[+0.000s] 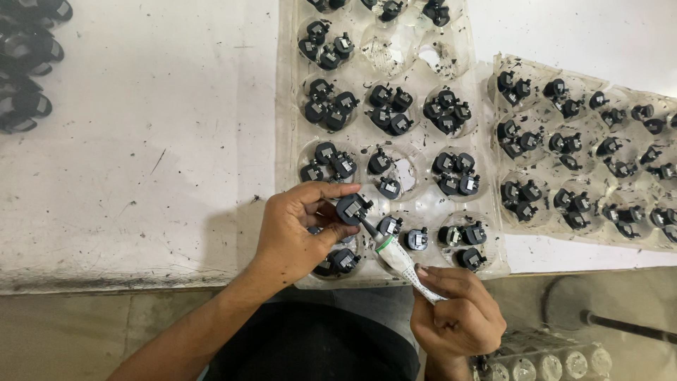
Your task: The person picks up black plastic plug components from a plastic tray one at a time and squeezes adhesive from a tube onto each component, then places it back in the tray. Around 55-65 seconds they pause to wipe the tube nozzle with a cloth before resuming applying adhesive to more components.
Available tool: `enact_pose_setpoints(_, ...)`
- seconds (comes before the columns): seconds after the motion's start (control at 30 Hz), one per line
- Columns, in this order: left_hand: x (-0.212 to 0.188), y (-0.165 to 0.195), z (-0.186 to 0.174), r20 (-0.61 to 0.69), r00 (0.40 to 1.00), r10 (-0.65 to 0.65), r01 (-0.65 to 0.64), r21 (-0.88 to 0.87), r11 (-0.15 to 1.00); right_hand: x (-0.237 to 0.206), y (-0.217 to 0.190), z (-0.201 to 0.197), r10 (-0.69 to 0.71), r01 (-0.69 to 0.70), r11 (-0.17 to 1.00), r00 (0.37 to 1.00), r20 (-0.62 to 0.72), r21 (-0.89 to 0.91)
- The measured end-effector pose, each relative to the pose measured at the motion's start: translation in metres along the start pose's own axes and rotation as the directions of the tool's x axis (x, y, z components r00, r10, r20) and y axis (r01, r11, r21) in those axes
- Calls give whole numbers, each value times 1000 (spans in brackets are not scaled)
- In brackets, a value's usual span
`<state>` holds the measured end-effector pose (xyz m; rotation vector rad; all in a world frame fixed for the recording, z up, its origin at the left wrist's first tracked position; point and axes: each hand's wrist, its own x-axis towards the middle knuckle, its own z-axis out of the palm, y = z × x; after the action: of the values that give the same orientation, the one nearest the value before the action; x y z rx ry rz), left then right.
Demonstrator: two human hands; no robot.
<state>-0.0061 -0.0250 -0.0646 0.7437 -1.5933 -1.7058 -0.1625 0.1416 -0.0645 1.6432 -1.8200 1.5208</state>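
Observation:
My left hand point(293, 233) pinches one small black plastic part point(352, 208) between thumb and forefinger, just above the near cells of a clear plastic tray point(288, 148). My right hand point(455, 317) grips a small white squeeze tube point(398, 257) with a green band near its nozzle. The nozzle tip touches the underside of the held part. Each round cell of the tray holds a few more of the same black parts point(389, 109).
A second clear tray point(493, 152) of black parts lies to the right on the white, scuffed worktable point(141, 155). Loose black pieces point(25, 63) sit at the far left edge. Below the table edge, clear round containers point(543, 363) and a stool base point(564, 303) show.

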Motion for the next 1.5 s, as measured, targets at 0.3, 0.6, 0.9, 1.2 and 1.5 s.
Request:
enact_pose_setpoints(0.3, -1, -7, -2, -7, 1000, -9, 9, -62, 998, -2, -1, 0, 17, -17, 999, 1000, 6, 34)
enact_pose_setpoints(0.6, 1, -37, 4, 33, 990, -134, 136, -389, 911, -6, 0, 2, 79, -79, 997, 997, 0, 26)
enact_pose_setpoints(0.9, -11, -47, 4, 210, 938, -278, 346, -479, 806, -11, 2, 0, 52, -48, 998, 995, -81, 46)
enact_pose_setpoints(1.2, -21, -51, 2, 267, 906, -329, 424, -536, 730, -8, 1, -1, 72, -71, 997, 997, -27, 42)
enact_pose_setpoints(1.5, -20, -51, 1, 283, 885, -370, 465, -565, 682, -9, -2, -2, 96, -95, 995, 995, -9, 24)
